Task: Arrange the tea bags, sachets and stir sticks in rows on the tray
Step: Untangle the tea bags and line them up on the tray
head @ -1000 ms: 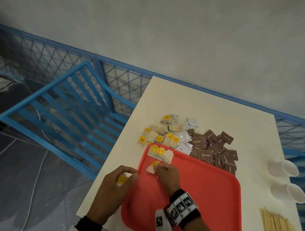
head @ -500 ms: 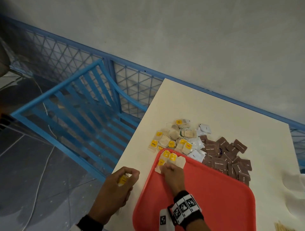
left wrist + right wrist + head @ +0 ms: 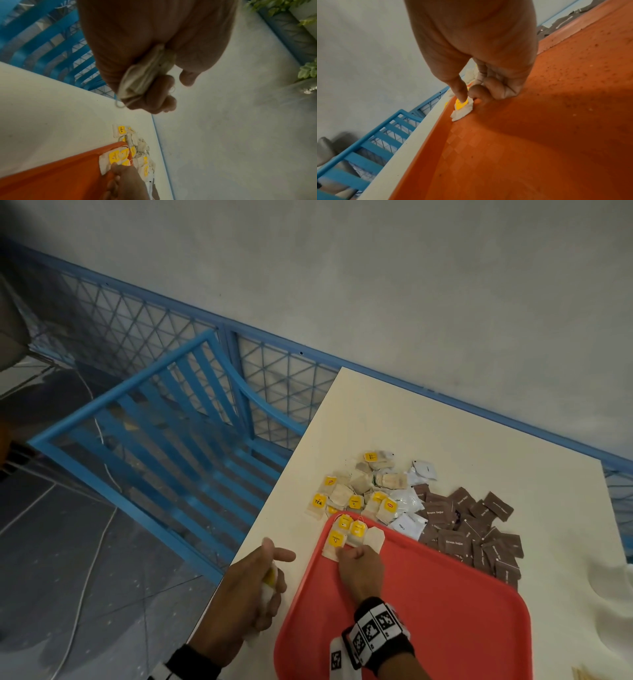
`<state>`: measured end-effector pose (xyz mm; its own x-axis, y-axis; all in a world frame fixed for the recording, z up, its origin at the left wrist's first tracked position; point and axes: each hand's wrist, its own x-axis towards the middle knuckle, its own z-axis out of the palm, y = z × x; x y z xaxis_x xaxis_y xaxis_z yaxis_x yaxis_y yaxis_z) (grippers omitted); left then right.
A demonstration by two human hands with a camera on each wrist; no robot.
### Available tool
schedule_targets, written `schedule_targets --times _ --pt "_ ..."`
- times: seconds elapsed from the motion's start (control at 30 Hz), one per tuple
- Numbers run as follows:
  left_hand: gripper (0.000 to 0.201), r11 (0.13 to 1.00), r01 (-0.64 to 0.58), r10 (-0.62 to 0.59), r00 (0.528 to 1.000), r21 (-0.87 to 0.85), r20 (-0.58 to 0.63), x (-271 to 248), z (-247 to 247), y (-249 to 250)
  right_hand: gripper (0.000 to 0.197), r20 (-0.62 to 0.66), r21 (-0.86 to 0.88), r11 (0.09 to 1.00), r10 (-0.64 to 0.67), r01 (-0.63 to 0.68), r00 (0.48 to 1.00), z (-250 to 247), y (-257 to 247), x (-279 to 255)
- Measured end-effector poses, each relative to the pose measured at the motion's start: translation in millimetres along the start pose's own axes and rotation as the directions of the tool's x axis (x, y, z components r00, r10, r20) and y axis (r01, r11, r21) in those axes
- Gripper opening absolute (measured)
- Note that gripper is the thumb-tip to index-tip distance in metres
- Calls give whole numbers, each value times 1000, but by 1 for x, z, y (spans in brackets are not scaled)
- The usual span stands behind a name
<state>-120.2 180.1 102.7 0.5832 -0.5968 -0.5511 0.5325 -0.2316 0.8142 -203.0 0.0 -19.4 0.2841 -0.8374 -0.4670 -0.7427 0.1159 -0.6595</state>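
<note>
A red tray (image 3: pixel 445 628) lies on the cream table. In its far left corner three tea bags (image 3: pixel 356 530) with yellow tags lie side by side. My right hand (image 3: pixel 356 556) pinches the nearest tea bag (image 3: pixel 462 111), the thumb pressing its tag onto the tray (image 3: pixel 522 135). My left hand (image 3: pixel 267 583) hovers left of the tray and grips a small bundle of tea bags (image 3: pixel 145 75), its forefinger sticking out. Beyond the tray lie a loose tea bag pile (image 3: pixel 356 487), white sachets (image 3: pixel 407 523) and brown sugar sachets (image 3: pixel 472 522).
Stir sticks (image 3: pixel 589 674) barely show at the bottom right corner. Blurred white cups (image 3: pixel 613 587) stand at the right edge. A blue chair (image 3: pixel 164 422) and a blue mesh fence stand off the table's left edge, close to my left hand.
My right hand has slid its tea bag up towards the tray's far left corner, beside the two lying there. My left hand kept its bundle and stretched out its forefinger.
</note>
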Motion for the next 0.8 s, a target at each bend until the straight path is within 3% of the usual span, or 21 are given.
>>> schedule_targets --times 0.17,0.27,0.33,0.4,0.47,0.5,0.57,0.63,0.73,0.8 --pt "76 965 80 -59 994 -250 93 -3 6 5 29 73 -64 995 -68 73 995 -7 -3 -6" --pt "81 947 99 -59 989 -305 137 -6 14 8 27 60 120 966 -237 229 970 -30 -17 -27" --pt "84 950 101 -52 984 -296 169 -5 21 7 23 99 273 893 -397 359 913 -57 -32 -51" --pt "86 963 97 -48 979 -251 196 -3 31 4 21 234 336 837 -519 433 822 -86 -46 -77" --pt "87 980 81 -40 975 -184 218 -1 44 -1 21 346 253 802 -598 542 723 -107 -52 -95" --pt "88 987 69 -32 971 -148 238 -1 51 -3 17 345 199 776 -626 598 699 -114 -50 -99" --pt "85 996 24 1 963 -89 270 -3 70 -4 8 289 140 742 -664 656 690 -125 -44 -102" --pt "68 997 -78 79 955 -16 285 -8 87 -5 11 231 142 725 -687 674 689 -139 -35 -100" --pt "17 966 -252 221 922 58 319 -22 109 -5 7 152 333 753 -637 567 756 -170 -30 -98" --pt "15 952 -291 248 913 92 324 -26 118 -8 7 75 421 746 -596 516 800 -190 -29 -96"
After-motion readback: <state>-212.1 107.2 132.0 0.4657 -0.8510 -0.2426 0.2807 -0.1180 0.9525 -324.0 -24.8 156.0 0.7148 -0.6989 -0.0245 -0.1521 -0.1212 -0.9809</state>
